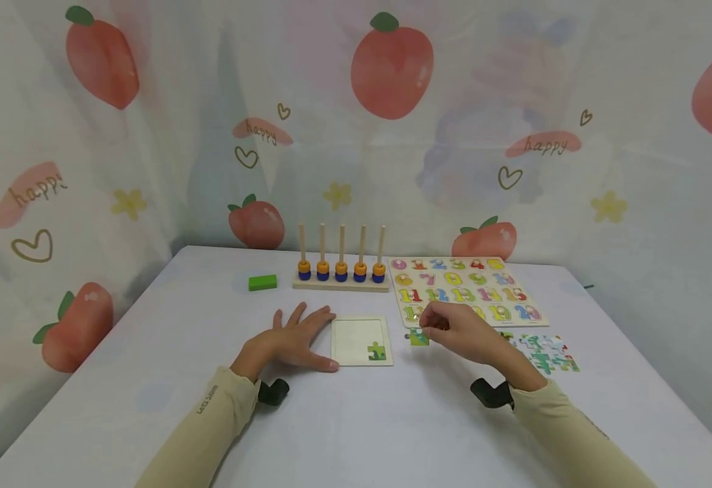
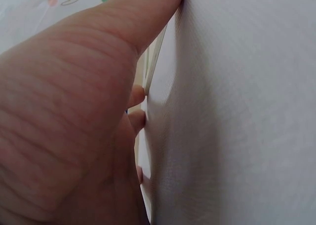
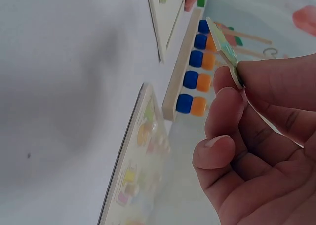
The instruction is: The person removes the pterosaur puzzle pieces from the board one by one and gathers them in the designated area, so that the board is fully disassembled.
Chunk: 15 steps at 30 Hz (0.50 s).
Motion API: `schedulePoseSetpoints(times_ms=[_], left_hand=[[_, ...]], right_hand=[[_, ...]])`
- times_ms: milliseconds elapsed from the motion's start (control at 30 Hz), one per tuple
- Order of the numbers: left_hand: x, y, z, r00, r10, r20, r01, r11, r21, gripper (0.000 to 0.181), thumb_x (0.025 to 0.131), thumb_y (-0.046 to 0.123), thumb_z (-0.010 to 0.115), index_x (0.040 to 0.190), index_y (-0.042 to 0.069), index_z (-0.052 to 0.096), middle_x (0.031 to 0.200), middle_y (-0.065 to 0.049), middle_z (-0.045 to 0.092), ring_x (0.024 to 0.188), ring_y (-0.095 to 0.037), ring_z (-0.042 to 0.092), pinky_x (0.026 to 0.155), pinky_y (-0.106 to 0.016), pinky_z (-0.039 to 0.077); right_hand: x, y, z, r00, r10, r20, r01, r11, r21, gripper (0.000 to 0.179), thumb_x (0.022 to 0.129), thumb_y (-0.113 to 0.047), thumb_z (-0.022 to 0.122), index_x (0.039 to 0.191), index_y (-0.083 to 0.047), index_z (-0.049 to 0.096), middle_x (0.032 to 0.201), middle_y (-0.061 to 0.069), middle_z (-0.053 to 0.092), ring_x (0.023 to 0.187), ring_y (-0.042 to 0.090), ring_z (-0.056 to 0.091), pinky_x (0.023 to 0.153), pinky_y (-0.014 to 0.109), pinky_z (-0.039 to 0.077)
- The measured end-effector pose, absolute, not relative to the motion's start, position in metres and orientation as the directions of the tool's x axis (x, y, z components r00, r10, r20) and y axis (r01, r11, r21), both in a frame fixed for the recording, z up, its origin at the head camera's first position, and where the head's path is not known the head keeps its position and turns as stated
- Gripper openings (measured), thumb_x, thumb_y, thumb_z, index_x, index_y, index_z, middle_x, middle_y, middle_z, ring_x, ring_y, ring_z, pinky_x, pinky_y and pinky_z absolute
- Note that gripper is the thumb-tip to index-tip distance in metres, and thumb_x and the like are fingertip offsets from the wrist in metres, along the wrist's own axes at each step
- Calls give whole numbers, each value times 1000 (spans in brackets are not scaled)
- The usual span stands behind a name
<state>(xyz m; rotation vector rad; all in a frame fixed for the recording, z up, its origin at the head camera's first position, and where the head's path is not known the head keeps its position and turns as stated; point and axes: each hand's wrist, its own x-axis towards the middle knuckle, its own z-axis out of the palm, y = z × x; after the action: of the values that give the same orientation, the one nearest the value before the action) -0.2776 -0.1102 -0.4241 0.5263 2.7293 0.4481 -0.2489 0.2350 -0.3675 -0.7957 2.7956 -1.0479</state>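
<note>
A square puzzle frame (image 1: 350,337) lies on the table, with one green puzzle piece (image 1: 377,351) in its lower right corner. My left hand (image 1: 298,341) is spread beside the frame, thumb at its near left corner and fingertips at its left edge. My right hand (image 1: 462,331) pinches a second green puzzle piece (image 1: 418,337) between thumb and fingers, raised off the table to the right of the frame. In the right wrist view that held piece (image 3: 224,47) is tilted, nearly edge-on. The left wrist view shows mostly the palm side of my left hand (image 2: 64,111).
Loose puzzle pieces (image 1: 548,354) lie right of my right forearm, which hides some. A number board (image 1: 468,291) stands behind my right hand. Farther back are a bead stacker with pegs (image 1: 340,286) and a green block (image 1: 262,282). A printed curtain (image 1: 331,169) closes the back.
</note>
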Motion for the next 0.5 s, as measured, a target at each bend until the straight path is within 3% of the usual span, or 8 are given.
schedulePoseSetpoints(times_ms=[500], left_hand=[[-276,-111,-421,-874,413,-254,309,878,367,110,85,71,77,171,22,28,180,-1,14,163,-41,-5,121,-75,-9]], right_hand=[[-236,275,-367,-892,-436,117,-406,661,-632,5,101,-3,70,104,-3,66,91,1,65,84,21,60,72,27,54]])
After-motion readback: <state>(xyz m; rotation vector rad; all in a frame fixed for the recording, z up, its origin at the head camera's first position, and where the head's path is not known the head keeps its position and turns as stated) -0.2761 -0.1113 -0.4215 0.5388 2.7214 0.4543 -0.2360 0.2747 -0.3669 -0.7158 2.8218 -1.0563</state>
